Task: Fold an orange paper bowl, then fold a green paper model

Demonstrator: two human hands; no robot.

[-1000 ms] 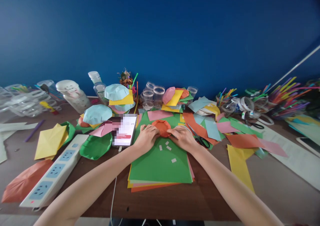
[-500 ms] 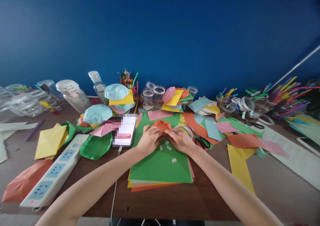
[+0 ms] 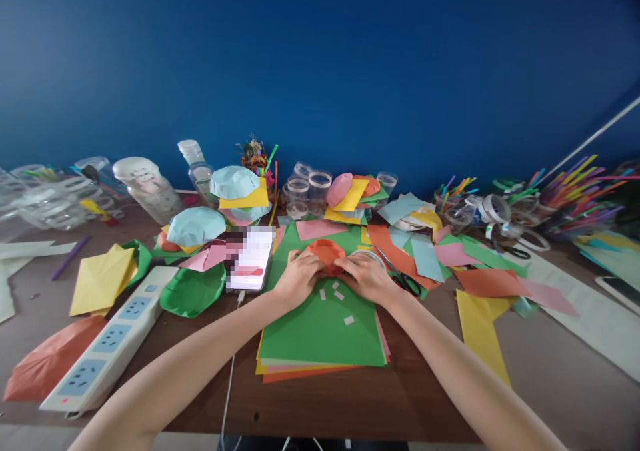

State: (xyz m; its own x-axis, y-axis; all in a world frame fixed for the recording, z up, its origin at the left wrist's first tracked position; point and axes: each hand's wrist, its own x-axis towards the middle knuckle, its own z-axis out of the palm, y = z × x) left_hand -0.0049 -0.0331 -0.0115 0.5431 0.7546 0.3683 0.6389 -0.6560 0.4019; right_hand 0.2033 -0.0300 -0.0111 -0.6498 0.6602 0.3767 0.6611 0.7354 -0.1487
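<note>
Between my two hands sits a small orange paper bowl shape (image 3: 327, 254), folded and cupped, resting on a green paper sheet stack (image 3: 320, 334). My left hand (image 3: 299, 279) presses its left side with the fingers curled against the paper. My right hand (image 3: 367, 278) holds its right side, and the fingertips hide that edge. Several small white tape bits (image 3: 336, 292) lie on the green sheet just below my hands. A roll of clear tape (image 3: 367, 256) stands partly hidden behind my right hand.
Black-handled scissors (image 3: 404, 283) lie right of my right hand, and a phone (image 3: 250, 259) with a blurred screen lies to the left. Loose coloured paper, paper bowls, a power strip (image 3: 107, 338), clear jars (image 3: 310, 194) and coloured straws (image 3: 580, 198) cover the table.
My hands have come inward onto the orange paper from either side, and the paper now looks more cupped. The tape roll is more hidden than a second ago.
</note>
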